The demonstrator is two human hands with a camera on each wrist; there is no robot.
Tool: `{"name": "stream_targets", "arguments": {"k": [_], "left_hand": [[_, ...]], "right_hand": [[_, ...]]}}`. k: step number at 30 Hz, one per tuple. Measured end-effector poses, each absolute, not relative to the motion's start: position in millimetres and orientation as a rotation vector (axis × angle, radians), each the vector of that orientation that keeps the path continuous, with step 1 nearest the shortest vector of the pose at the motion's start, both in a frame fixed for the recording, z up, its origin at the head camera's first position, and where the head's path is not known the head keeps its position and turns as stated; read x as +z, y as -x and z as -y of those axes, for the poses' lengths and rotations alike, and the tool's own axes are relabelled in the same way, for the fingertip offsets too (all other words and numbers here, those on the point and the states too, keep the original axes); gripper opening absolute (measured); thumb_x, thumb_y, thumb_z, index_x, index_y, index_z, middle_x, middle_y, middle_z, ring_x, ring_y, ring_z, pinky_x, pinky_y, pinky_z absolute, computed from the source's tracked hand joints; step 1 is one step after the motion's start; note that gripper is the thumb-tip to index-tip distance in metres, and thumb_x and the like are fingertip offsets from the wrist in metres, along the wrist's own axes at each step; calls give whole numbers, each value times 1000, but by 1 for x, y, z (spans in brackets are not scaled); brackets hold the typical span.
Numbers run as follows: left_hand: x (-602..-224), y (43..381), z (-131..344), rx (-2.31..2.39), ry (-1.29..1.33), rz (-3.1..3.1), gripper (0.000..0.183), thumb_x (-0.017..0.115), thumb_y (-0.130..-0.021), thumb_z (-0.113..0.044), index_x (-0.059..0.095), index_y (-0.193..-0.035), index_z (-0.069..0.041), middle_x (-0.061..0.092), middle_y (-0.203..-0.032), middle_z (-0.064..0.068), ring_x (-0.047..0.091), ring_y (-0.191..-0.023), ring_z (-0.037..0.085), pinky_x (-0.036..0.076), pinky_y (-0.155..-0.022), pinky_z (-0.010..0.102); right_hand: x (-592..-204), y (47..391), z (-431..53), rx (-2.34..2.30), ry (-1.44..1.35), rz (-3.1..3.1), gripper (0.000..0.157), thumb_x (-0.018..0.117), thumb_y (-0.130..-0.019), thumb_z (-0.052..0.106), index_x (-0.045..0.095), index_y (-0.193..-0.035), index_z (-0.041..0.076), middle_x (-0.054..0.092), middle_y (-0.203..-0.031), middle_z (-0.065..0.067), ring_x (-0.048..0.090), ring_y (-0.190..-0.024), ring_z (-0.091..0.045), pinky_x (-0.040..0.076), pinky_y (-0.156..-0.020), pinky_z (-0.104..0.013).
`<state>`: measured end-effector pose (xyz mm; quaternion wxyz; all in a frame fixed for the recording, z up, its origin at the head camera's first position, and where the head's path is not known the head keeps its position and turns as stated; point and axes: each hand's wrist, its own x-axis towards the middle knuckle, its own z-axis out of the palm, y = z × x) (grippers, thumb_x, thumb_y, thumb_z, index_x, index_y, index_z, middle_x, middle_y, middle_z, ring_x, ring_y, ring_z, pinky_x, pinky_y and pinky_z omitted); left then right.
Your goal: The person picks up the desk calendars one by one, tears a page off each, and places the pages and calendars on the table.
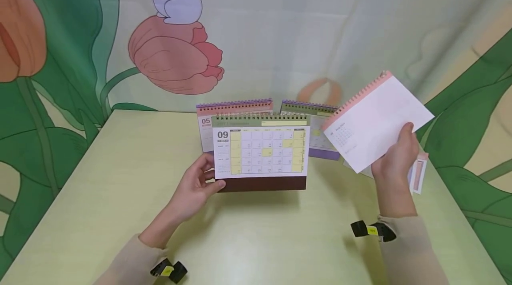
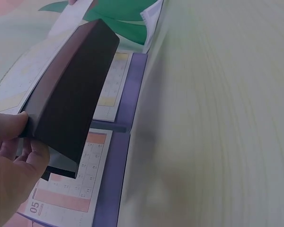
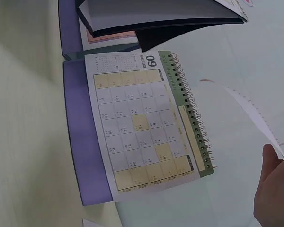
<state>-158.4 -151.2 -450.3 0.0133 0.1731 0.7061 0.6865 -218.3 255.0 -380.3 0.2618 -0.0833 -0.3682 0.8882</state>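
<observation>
My left hand [image 1: 196, 180] grips the lower left corner of a desk calendar [image 1: 262, 151], thumb in front and fingers behind. This calendar has a dark brown base, a green header and page 09; its base is raised off the table. My right hand [image 1: 398, 156] pinches a white calendar sheet [image 1: 376, 120] by its lower right edge, with the thumb across its face. The sheet is tilted, has a pink strip with punched holes along one edge and small print reading Aug 2021. Only its thin edge appears in the right wrist view.
Behind stand two purple-based calendars, a pink-headed one [image 2: 61, 208] showing 05 and a green-headed one [image 3: 137, 127] showing 09. Loose sheets [image 1: 418, 174] lie on the table [image 1: 256, 240] beyond my right hand. A curtain [image 1: 264, 31] with printed tulips hangs behind the table.
</observation>
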Motion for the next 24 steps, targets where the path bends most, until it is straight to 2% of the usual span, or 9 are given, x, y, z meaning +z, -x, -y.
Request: {"name": "stream_targets", "arguments": {"k": [4, 9, 14, 19, 24], "left_hand": [[-453, 158, 150, 2148, -524, -2179, 40, 57, -88, 25, 50, -123, 7, 62, -128, 24, 67, -109, 28, 59, -85, 31], [-454, 157, 149, 2150, -512, -2155, 39, 57, -88, 25, 49, -122, 8, 62, -127, 25, 66, -109, 28, 59, -84, 32], [-453, 157, 149, 2131, -500, -2169, 38, 57, -89, 24, 50, -122, 6, 62, -128, 24, 66, -110, 30, 59, -84, 33], [-451, 157, 150, 2123, -504, -2209, 37, 58, -90, 23, 51, -122, 6, 63, -128, 23, 65, -110, 31, 59, -86, 32], [-450, 159, 151, 2126, -507, -2218, 38, 58, -90, 23, 51, -124, 7, 62, -129, 23, 65, -111, 33, 58, -86, 32]], "right_hand": [[-384, 217, -258, 2427, 242, 1045, 40, 42, -110, 32, 53, -140, 9, 51, -142, -10, 51, -130, -24, 49, -99, -37], [-389, 214, -262, 2433, 332, 1092, 40, 47, -108, 32, 55, -142, 13, 51, -145, -8, 50, -132, -23, 44, -102, -38], [-395, 211, -269, 2426, 354, 1111, 37, 47, -106, 24, 54, -140, 13, 51, -144, -6, 50, -130, -21, 43, -100, -36], [-398, 209, -280, 2393, 316, 1112, 34, 45, -105, 15, 57, -135, 6, 53, -143, -8, 50, -130, -22, 43, -99, -35], [-400, 206, -295, 2276, 436, 1173, 30, 49, -106, 13, 65, -130, 5, 59, -135, -8, 56, -122, -21, 50, -91, -30]]}}
